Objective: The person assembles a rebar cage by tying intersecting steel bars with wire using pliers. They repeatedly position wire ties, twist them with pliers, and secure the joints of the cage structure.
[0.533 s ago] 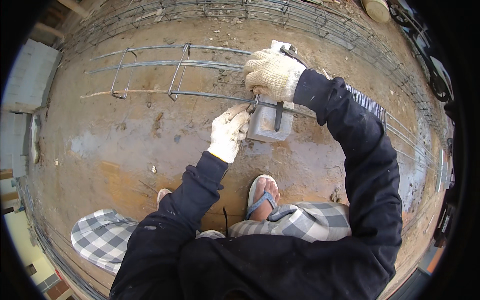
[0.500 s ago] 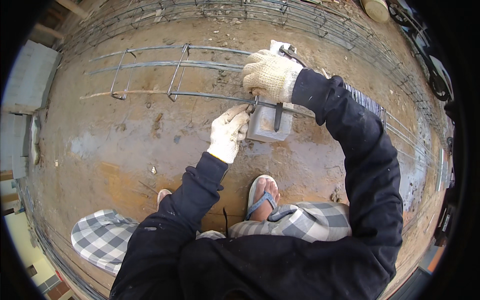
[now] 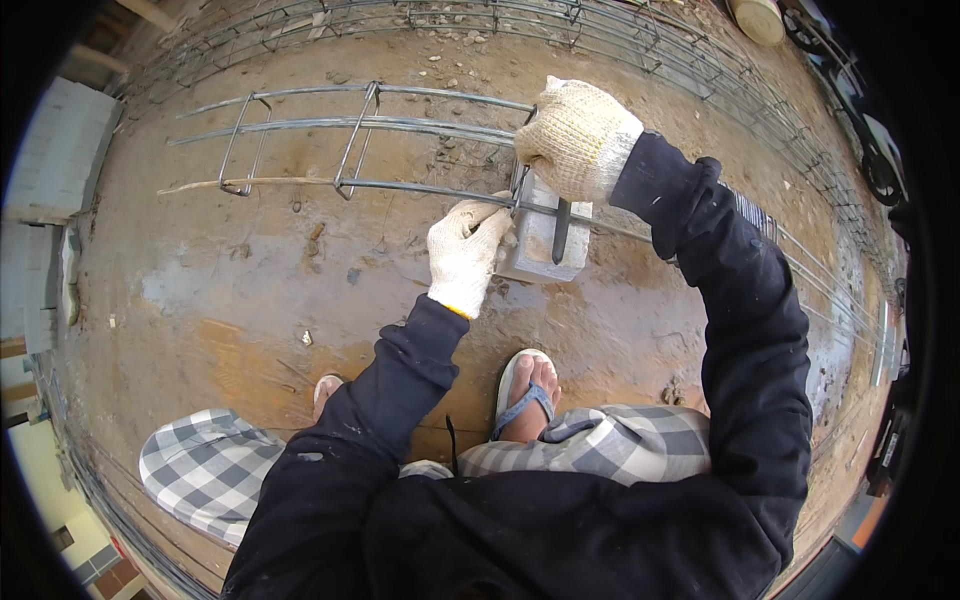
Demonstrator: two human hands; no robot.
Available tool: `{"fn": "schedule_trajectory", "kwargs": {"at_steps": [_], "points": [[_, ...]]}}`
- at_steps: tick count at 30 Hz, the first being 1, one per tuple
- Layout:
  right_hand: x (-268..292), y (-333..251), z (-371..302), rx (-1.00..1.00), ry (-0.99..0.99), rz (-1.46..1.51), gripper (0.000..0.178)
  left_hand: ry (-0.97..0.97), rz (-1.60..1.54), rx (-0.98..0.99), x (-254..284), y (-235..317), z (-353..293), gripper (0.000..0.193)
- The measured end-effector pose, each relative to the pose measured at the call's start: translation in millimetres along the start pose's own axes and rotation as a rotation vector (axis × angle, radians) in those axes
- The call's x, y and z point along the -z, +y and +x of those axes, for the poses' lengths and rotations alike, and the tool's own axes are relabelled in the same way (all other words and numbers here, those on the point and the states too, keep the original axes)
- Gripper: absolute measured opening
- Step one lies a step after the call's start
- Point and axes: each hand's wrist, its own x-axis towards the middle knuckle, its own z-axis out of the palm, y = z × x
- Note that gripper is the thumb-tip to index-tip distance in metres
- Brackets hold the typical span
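Note:
A rebar cage of long steel bars [image 3: 430, 187] with square wire stirrups [image 3: 358, 138] runs across in front of me, partly resting on a pale concrete block [image 3: 535, 245]. My left hand [image 3: 465, 250], in a white knitted glove, pinches a stirrup's lower corner at the near bar, beside the block. My right hand [image 3: 582, 140], gloved too, is closed around the upper part of that same stirrup; its fingertips are partly hidden. Below my right hand a dark tool handle [image 3: 562, 232] lies across the block's face; the rest of the tool is covered.
Other long rebar cages [image 3: 660, 55] lie across the far side. Wet, muddy ground [image 3: 270, 300] surrounds my sandalled feet [image 3: 525, 395]. Pale stacked blocks [image 3: 60, 150] stand at the left, a bucket [image 3: 758, 22] and a motorbike [image 3: 875, 170] at the far right.
My right hand has shifted right and slightly up, covering the upper part of the dark tool that showed before. My left hand has moved slightly right, staying at the near bar.

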Motion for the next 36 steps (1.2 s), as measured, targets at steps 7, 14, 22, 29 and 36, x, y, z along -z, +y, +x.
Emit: {"fn": "schedule_trajectory", "kwargs": {"at_steps": [7, 14, 22, 29, 36], "points": [[4.3, -23.1, -25.3, -0.158, 0.0, 0.051, 0.008, -0.085, 0.323, -0.238, 3.6, 0.7, -1.3, 0.01], [-19.7, -73.2, -56.6, -0.059, 0.078, 0.206, 0.01, -0.042, 0.32, -0.194, 3.1, -5.2, -0.8, 0.016], [-32.3, -111.4, -52.8, 0.029, -0.058, -0.181, 0.014, -0.18, 0.164, -0.124, 13.5, -17.4, 11.4, 0.02], [-21.2, -103.5, -59.1, -0.049, -0.13, -0.138, 0.014, -0.265, 0.18, -0.119, 14.8, -24.8, 19.6, 0.019], [-15.5, -78.4, -69.3, -0.115, -0.015, 0.031, 0.016, -0.227, 0.277, -0.233, 13.7, -19.3, 11.6, 0.018]]}}
